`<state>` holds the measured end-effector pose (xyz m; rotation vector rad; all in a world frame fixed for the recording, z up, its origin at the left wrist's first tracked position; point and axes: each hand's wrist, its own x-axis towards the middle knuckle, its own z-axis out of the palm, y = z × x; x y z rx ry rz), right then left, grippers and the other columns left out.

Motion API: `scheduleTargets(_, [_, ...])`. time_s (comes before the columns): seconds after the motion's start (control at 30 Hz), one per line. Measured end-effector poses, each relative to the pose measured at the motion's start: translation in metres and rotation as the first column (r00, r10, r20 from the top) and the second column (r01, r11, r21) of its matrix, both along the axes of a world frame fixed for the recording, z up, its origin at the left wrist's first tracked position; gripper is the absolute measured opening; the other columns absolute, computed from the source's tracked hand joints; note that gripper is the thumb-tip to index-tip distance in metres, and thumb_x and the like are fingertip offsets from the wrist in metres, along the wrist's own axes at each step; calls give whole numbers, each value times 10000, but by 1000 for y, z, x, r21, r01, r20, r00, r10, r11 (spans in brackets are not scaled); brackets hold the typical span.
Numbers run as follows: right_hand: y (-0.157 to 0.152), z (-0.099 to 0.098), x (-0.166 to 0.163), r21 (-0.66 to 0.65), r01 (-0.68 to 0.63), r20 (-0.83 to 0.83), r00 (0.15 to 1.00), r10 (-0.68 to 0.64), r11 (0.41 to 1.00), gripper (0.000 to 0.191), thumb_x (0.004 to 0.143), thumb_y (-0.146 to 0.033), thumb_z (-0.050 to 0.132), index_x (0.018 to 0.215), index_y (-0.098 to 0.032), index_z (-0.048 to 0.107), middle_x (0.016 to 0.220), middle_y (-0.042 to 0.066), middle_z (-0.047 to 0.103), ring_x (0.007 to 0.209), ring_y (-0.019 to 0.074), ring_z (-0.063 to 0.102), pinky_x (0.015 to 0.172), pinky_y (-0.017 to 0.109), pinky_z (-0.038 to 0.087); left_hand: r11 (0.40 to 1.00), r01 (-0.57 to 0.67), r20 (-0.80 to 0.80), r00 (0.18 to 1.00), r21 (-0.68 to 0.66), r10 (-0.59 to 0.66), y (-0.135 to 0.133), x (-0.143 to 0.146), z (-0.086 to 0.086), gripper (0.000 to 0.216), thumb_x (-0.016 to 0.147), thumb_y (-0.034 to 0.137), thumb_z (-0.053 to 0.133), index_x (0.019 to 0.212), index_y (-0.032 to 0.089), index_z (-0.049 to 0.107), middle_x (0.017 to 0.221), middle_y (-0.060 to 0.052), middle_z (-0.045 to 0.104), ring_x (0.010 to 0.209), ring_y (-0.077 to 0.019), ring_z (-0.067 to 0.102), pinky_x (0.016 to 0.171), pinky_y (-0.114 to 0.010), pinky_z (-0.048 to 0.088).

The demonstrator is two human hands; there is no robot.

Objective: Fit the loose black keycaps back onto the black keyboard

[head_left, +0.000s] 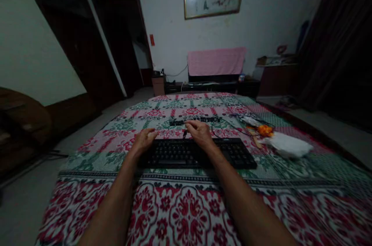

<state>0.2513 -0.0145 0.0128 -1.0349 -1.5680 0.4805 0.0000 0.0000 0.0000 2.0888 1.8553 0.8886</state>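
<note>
A black keyboard point(171, 156) lies on a patterned cloth, its keys facing up. My left hand point(143, 142) rests at the keyboard's left end, fingers stretched forward and the thumb apart, with nothing visible in it. Above the keyboard's back edge, my right hand point(200, 132) has its thumb and fingers pinched together. A small dark object point(185, 134) hangs just below its fingertips; it is too dim and blurred to name. Just beyond that hand runs a row of small dark pieces point(210, 119), partly hidden by the fingers. A thin dark cable curves behind the keyboard.
To the right lie a white plastic bag point(289, 145), a bright orange item point(265, 130), a light wooden strip point(257, 141) and tangled thin cables. The patterned cloth point(188, 211) covers the whole table. Beyond it, a pink cloth point(216, 61) hangs over something against the wall.
</note>
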Motion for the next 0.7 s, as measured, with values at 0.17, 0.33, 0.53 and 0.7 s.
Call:
scheduleTargets(0.17, [0, 2, -3, -60, -13, -45, 999, 11, 998, 249, 745, -319, 533, 842, -175, 712, 803, 32, 705, 723, 173, 655, 665, 270, 526, 988, 70, -61, 995, -136, -79, -2, 6, -4, 392, 802, 426, 335, 742, 173, 629, 726, -36, 624, 768, -194, 564, 700, -261, 396])
scheduleTargets(0.33, [1, 5, 1, -114, -21, -127, 992, 7, 993, 270, 723, -343, 547, 839, -162, 709, 836, 39, 704, 656, 165, 653, 608, 264, 533, 979, 19, 9, 1000, -201, -18, -5, 8, -2, 370, 781, 454, 345, 571, 181, 481, 504, 23, 399, 546, -134, 417, 515, -232, 273])
scheduleTargets(0.53, [-5, 12, -2, -138, -2, -132, 991, -17, 990, 277, 709, -350, 556, 836, -156, 707, 810, 35, 701, 619, 165, 649, 578, 259, 525, 981, -11, -81, 997, -194, -5, -7, 16, 3, 352, 806, 361, 339, 541, 176, 479, 502, 6, 430, 539, -134, 432, 525, -237, 273])
scheduleTargets(0.7, [-8, 16, -3, -132, 17, -98, 995, -30, 991, 262, 713, -347, 550, 802, -160, 709, 715, 20, 684, 584, 161, 640, 551, 247, 507, 986, 12, -219, 974, -168, -50, -9, 34, 3, 349, 818, 317, 336, 622, 163, 581, 616, -49, 581, 616, -161, 524, 559, -249, 303])
